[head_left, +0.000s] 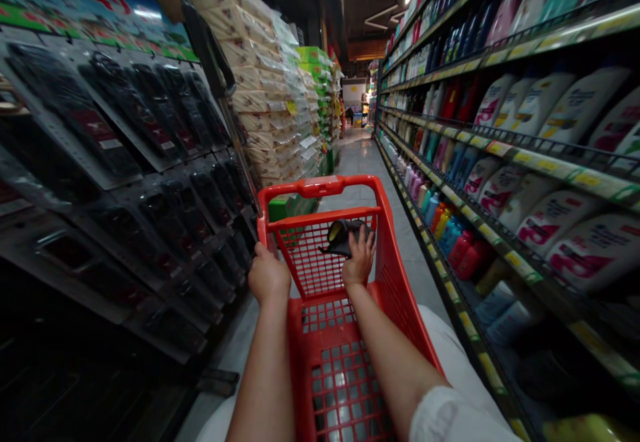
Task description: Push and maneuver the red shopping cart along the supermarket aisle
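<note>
A red plastic shopping basket (320,325) with grid walls stretches out in front of me, its red handle (323,187) at the far end. My left hand (270,275) is closed around the basket's left rim near that end. Inside the basket, my right hand (359,255) reaches toward the far wall with its fingers spread. Its fingers lie against or just over a limp black item (340,237) with a yellowish patch; what kind of thing it is I cannot make out.
Shelves of shampoo bottles (560,105) line the right side of the aisle. Hanging black blister packs (165,112) fill a rack on the left, beyond which stand stacked wrapped paper packs (255,82). A grey tiled floor (356,155) runs ahead between them.
</note>
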Action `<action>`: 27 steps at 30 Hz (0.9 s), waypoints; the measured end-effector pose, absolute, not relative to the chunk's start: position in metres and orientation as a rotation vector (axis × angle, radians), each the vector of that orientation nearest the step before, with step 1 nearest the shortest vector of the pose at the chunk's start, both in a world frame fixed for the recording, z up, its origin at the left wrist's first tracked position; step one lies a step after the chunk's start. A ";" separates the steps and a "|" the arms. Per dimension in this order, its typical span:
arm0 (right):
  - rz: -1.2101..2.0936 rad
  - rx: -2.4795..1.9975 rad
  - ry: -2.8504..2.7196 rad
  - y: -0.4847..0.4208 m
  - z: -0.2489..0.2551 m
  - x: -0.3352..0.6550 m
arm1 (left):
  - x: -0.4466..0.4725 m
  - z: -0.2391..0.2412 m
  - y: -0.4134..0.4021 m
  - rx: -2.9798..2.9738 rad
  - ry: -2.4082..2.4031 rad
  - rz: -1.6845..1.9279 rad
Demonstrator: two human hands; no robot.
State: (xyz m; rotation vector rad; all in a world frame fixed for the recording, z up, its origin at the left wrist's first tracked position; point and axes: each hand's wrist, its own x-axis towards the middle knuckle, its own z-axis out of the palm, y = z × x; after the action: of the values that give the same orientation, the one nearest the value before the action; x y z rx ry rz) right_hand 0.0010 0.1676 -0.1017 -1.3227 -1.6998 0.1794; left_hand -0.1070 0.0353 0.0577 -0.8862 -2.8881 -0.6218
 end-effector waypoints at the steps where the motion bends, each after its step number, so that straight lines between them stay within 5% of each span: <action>1: 0.225 -1.334 -1.620 0.169 -0.106 -0.001 | -0.107 0.058 0.035 -0.885 -2.893 -0.617; 11: 0.716 -1.397 -1.110 0.150 -0.216 -0.019 | -0.108 0.054 0.036 -0.866 -2.896 -0.637; 21: 0.676 -1.373 -1.300 0.164 -0.141 -0.045 | -0.109 0.052 0.036 -0.851 -2.892 -0.648; 27: 0.459 -1.225 -1.733 0.138 -0.139 -0.051 | -0.109 0.050 0.036 -0.825 -2.890 -0.650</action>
State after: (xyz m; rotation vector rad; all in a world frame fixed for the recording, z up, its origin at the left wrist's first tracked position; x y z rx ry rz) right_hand -0.0506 0.1382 -0.1389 -1.2248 -1.7328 0.4587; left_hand -0.1094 0.0359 0.0504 -0.8247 -2.8897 -0.6504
